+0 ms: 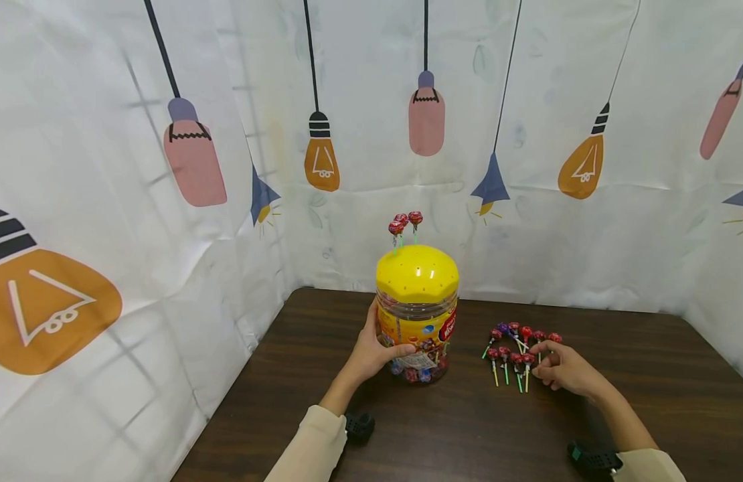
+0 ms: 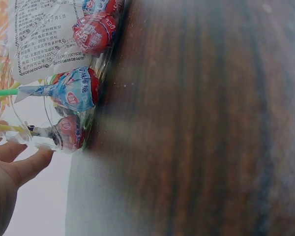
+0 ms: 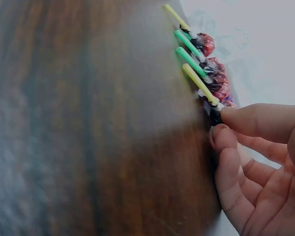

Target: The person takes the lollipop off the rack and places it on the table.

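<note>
A clear plastic candy jar [image 1: 416, 328] with a yellow domed lid [image 1: 416, 271] stands upright on the table. My left hand [image 1: 371, 348] grips its left side, thumb across the front; in the left wrist view, wrapped lollipops [image 2: 71, 91] show through the jar wall. Three red-wrapped lollipops [image 1: 401, 224] stand by their sticks in the lid's small holes. To the jar's right, several lollipops lie in two rough rows. At the right end of the front row, my right hand [image 1: 561, 367] pinches a yellow-stick lollipop [image 3: 201, 84] near its wrapper neck, its candy mostly hidden by the fingertips.
The dark wood-grain table [image 1: 468, 428] ends at a white curtain [image 1: 359, 221] printed with hanging lamps, behind and at the left. Back-row lollipops [image 1: 513, 327], one with a purple wrapper, lie close behind the front row. Black wrist cameras [image 1: 593, 459] sit below both hands.
</note>
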`<state>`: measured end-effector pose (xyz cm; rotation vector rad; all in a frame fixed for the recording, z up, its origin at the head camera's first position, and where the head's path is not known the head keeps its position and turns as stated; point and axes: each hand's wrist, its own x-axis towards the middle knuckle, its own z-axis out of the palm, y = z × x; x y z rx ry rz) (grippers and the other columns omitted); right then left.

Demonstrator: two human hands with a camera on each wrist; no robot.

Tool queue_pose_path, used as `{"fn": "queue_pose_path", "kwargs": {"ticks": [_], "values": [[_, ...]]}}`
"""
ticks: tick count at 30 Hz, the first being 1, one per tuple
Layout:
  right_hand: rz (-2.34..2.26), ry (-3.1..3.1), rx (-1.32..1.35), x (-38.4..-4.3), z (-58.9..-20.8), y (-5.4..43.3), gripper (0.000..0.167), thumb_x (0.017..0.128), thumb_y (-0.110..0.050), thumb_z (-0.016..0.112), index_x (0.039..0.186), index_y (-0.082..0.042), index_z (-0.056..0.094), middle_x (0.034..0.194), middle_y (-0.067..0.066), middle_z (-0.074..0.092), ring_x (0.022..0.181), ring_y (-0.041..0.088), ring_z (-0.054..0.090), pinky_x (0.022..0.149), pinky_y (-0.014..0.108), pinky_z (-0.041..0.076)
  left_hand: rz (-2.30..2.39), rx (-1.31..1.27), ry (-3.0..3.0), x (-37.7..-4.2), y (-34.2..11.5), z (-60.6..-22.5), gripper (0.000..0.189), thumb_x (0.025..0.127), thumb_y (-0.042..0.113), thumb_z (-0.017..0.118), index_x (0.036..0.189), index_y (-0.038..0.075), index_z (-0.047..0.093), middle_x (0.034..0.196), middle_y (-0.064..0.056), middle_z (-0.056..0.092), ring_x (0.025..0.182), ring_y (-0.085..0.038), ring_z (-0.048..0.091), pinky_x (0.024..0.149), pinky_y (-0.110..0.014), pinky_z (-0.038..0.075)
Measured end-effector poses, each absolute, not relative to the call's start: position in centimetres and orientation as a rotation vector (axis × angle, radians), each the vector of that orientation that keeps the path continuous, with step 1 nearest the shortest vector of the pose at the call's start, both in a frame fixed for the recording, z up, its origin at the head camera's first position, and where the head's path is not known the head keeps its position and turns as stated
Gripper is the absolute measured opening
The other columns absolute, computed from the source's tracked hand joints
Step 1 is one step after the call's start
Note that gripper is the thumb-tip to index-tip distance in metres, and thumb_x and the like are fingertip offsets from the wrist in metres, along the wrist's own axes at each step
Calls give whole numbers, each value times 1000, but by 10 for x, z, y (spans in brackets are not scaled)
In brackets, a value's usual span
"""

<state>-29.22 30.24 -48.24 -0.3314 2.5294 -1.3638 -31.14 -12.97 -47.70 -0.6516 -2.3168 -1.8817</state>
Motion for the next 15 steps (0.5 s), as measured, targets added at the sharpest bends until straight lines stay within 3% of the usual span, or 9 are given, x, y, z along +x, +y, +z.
{"fn": "queue_pose_path", "kwargs": {"ticks": [8, 15], "values": [[-1393, 2520, -406, -289, -468, 306, 48, 101, -13, 64, 139, 10, 44, 87, 15, 64, 70, 19, 60, 61, 34, 56, -1891, -665, -2313, -311, -131, -477, 114, 82, 44, 86, 160, 48, 3, 162, 3, 37, 147, -24, 42, 120, -58, 36], [-1502, 2612, -676, -278, -436, 287, 36, 105, -15, 58, 134, 4, 50, 86, 15, 62, 68, 24, 59, 61, 32, 54, -1903, -674, -2309, -311, -131, -476, 113, 83, 44, 85, 160, 47, 3, 161, 3, 37, 146, -24, 43, 119, -57, 38]]}}
